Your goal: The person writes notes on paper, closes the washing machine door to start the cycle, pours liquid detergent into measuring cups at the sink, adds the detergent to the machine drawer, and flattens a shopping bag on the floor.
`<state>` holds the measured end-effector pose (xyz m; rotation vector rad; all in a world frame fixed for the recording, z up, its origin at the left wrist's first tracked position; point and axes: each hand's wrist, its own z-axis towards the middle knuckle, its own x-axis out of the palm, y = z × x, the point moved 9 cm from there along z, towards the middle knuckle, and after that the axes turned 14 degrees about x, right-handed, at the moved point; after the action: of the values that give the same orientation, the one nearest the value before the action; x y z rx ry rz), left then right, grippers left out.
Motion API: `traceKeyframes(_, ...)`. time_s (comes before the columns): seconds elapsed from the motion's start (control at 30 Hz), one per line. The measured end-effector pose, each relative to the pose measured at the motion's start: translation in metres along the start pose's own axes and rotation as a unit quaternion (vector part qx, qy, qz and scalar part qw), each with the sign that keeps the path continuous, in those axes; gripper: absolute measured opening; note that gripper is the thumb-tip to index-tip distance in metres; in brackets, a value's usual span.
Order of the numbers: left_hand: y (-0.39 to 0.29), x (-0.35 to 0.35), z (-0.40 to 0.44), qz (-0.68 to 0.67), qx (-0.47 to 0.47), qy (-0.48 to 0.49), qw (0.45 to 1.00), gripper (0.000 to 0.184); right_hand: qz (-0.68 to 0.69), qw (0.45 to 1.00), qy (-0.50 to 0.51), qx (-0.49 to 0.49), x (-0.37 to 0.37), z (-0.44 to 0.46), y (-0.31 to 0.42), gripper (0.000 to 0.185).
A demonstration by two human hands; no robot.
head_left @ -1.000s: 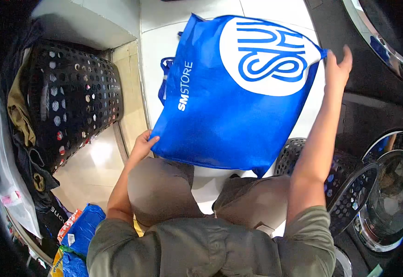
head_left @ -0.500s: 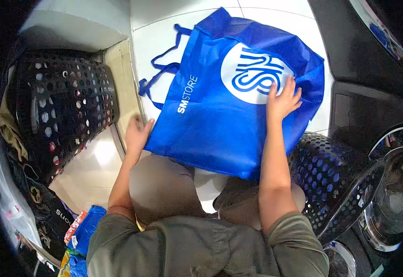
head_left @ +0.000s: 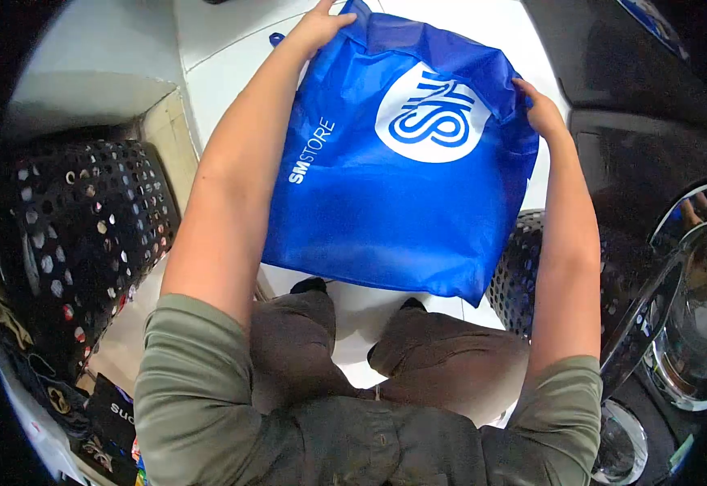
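A large blue shopping bag (head_left: 369, 211) with a white round logo and "SM STORE" lettering spreads out in front of my knees. My left hand (head_left: 325, 26) grips its far left corner, thumb over the fabric, its other fingers partly out of frame. At the right edge, my right hand (head_left: 544, 112) closes its fingers round the fabric, which bunches there. A blue strap (head_left: 276, 39) pokes out past my left forearm; the other straps are hidden.
Black perforated baskets stand on both sides, the left basket (head_left: 94, 219) filled with items and the right basket (head_left: 515, 283) partly behind the bag and my arm. A dark front-loading machine (head_left: 653, 154) with a round glass door lines the right. White floor tiles (head_left: 240, 73) lie beyond.
My left hand has moved from the bag's near left side up to its far corner. My right hand has slid from the logo to the right edge. The bag's near edge has lifted slightly.
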<state>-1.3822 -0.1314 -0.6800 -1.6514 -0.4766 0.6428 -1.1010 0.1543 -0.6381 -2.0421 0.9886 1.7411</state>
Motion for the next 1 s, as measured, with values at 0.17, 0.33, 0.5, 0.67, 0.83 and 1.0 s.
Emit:
traceKeyframes(0.17, -0.029, -0.013, -0.059, -0.009, -0.013, 0.009, 1.000, 0.042, -0.047, 0.995, -0.032, 0.084, 0.008, -0.020, -0.008, 0.040)
traceKeyframes(0.33, -0.016, -0.063, -0.130, -0.025, -0.045, -0.009, 0.999, 0.041, 0.007, 0.999, -0.040, -0.027, 0.054, -0.043, 0.005, 0.025)
traceKeyframes(0.5, 0.011, -0.095, -0.155, -0.084, -0.038, -0.002, 0.996, 0.039, 0.025, 0.992, -0.006, -0.124, 0.070, -0.062, 0.049, 0.012)
traceKeyframes(0.67, 0.035, -0.123, -0.132, 0.054, -0.009, -0.068, 0.996, 0.040, 0.118, 0.986, -0.118, -0.021, 0.035, -0.032, 0.032, 0.013)
traceKeyframes(0.83, -0.094, -0.032, -0.171, 0.575, 0.236, -0.229, 0.749, 0.056, 0.042, 0.917, -0.390, 0.074, -0.045, -0.097, 0.123, 0.032)
traceKeyframes(1.0, 0.059, 0.007, -0.173, 0.599, 0.133, 0.148, 0.776, 0.076, -0.230, 0.968, -0.098, 0.001, 0.086, -0.090, 0.094, 0.065)
